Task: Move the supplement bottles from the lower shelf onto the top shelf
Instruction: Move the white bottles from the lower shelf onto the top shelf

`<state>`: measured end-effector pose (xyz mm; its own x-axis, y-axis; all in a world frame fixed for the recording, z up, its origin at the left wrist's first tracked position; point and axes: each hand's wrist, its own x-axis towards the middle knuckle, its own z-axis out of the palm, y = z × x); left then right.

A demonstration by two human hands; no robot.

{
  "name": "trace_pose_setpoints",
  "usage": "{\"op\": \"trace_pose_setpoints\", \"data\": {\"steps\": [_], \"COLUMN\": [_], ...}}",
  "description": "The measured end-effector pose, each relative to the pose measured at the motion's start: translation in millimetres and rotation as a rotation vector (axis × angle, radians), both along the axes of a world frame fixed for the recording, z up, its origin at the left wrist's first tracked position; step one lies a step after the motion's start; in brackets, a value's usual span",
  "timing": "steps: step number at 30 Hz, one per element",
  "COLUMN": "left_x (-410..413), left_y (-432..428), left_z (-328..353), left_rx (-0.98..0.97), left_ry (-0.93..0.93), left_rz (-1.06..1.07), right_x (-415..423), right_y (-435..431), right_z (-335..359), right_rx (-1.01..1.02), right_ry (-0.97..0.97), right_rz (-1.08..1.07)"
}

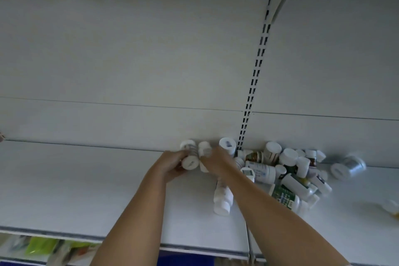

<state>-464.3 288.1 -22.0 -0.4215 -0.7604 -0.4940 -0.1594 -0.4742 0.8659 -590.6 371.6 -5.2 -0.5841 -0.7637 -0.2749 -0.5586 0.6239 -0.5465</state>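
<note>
head view, both arms reaching over a flat white metal shelf [86, 190] toward its white back panel [129, 60]. the left hand [172, 165] has its fingers curled round a white-capped plastic supplement bottle with a grey ribbed label [190, 161], held on its side just short of the panel. the right hand [216, 161], close beside it, closes over a slim white plastic bottle [205, 150]; its fingertips are hidden, so the hold is read from the curl of the knuckles. right of the hands, against the panel, lies a loose heap of white-capped bottles with green, brown and white labels [287, 170], some upright, most tipped over. a long white bottle [222, 198] lies on its side under the right forearm, and a blurred white bottle [347, 167] sits apart at the far right. judged from this, the transfer is well advanced: many bottles are on the shelf and two are about to be set down. what is left on the lower shelf cannot be told; below the shelf edge only blurred green packages [38, 248] show. the heap is unsorted, so standing bottles upright may remain.
</note>
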Motion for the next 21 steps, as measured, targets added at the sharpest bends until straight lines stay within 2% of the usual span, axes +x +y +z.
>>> {"op": "trace_pose_setpoints", "data": {"steps": [3, 7, 9, 11, 13, 15, 19, 21], "left_x": [20.3, 50.3, 65.7, 80.4, 95.0, 109.7, 131.8, 138.5], "left_y": [11.6, 45.2, 66.8, 87.7, 108.5, 128.7, 170.4, 192.7], "left_z": [21.8, 69.2, 92.8, 116.1, 139.0, 161.6, 213.3, 238.3], "left_rx": [0.07, 0.072, 0.042, -0.004, -0.069, -0.131, -0.199, -0.235], "left_ry": [0.157, 0.262, 0.296, 0.334, 0.371, 0.39, 0.409, 0.459], "left_rz": [0.007, -0.009, -0.055, -0.061, -0.055, -0.033, -0.018, -0.013], "right_x": [2.9, 20.3, 33.8, 50.5, 66.8, 80.1, 98.4, 105.1], "right_y": [17.8, 58.1, 83.5, 108.9, 133.8, 158.3, 206.6, 230.0], "right_z": [21.4, 59.2, 80.8, 105.4, 131.2, 153.2, 196.8, 218.3], "right_rx": [-0.188, -0.442, -0.517, -0.525, -0.536, -0.59, -0.738, -0.795], "right_ry": [-0.318, -1.107, -1.282, -1.266, -1.165, -1.102, -1.151, -1.082], "right_rz": [-0.079, -0.245, -0.228, -0.15, -0.091, -0.102, -0.193, -0.166]}}
